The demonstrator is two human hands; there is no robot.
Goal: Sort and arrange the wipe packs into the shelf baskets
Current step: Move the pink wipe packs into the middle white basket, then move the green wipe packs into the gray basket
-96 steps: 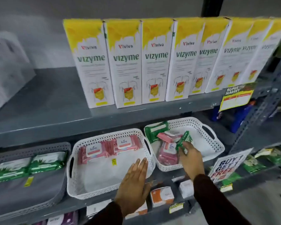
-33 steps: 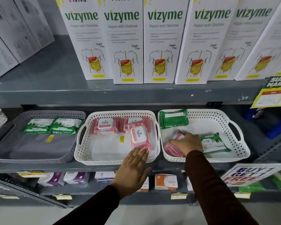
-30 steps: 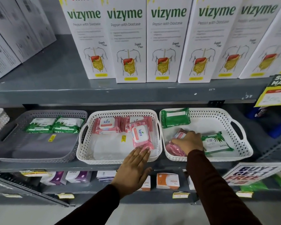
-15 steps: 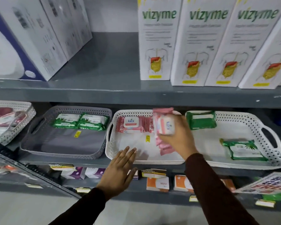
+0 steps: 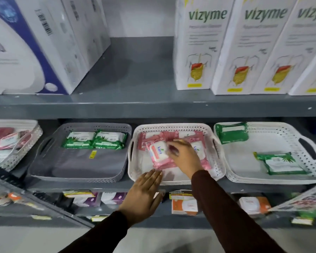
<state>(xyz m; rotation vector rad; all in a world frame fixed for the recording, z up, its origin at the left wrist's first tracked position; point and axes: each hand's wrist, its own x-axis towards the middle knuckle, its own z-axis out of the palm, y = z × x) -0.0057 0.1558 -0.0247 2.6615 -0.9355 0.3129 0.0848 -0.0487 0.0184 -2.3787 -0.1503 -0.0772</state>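
Pink wipe packs going into the middle white basket on the grey metal shelf.

From the left: a clear perforated basket of mixed packs; a grey perforated plastic basket with two green-and-white wipe packs at its back; then the white perforated plastic basket. The left hand lies flat, fingers spread, on its front rim. The right hand presses a pink "kara" wipe pack onto other pink packs. Rightmost, a second white basket holds two green packs.
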